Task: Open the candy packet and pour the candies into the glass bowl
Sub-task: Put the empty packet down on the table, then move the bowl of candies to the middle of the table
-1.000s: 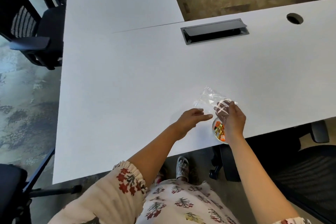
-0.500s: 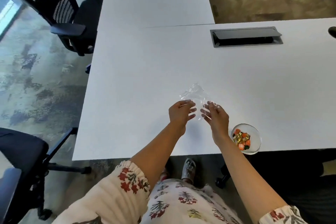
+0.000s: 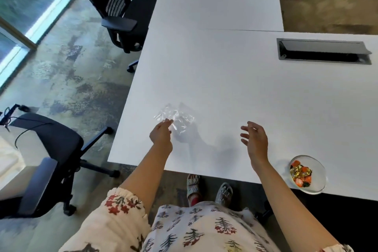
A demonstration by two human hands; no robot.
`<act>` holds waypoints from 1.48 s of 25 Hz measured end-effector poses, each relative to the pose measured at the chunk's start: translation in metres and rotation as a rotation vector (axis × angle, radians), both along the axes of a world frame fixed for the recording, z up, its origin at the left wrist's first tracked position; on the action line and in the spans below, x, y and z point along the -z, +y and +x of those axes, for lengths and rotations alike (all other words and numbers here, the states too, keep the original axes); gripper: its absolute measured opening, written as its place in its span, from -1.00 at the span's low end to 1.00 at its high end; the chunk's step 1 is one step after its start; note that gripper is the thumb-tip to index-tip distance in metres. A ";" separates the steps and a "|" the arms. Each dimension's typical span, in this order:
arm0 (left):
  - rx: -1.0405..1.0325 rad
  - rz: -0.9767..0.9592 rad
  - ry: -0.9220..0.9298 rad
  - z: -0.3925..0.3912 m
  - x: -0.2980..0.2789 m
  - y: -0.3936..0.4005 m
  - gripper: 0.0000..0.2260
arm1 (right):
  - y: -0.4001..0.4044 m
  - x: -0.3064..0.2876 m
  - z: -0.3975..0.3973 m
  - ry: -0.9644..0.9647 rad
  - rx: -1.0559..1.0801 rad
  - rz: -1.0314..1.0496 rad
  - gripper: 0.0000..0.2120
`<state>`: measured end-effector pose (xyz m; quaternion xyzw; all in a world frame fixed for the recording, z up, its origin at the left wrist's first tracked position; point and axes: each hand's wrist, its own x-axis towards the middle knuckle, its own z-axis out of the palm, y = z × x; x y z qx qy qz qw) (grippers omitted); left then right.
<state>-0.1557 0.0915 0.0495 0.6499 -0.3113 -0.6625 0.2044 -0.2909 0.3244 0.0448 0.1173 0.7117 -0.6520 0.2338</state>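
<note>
The clear plastic candy packet (image 3: 177,117) looks empty and crumpled, low over the white table (image 3: 235,88). My left hand (image 3: 161,136) pinches its near edge between fingertips. My right hand (image 3: 254,141) hovers to the right of it, fingers spread, holding nothing. The glass bowl (image 3: 316,187) stands at the table's near edge, further right, with orange and gold-wrapped candies (image 3: 301,176) inside.
A grey cable hatch (image 3: 323,51) is set into the table at the far right. Black office chairs stand to the left: one (image 3: 51,149) near me, another (image 3: 122,10) further back. My feet show under the table edge.
The view swung so the bowl now sits far right. My right hand let go of the packet and moved right; my left hand carried the packet leftward.
</note>
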 end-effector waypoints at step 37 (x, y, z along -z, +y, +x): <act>0.421 -0.243 -0.007 -0.103 0.008 0.112 -0.82 | 0.097 0.027 -0.017 0.091 0.298 0.111 -0.75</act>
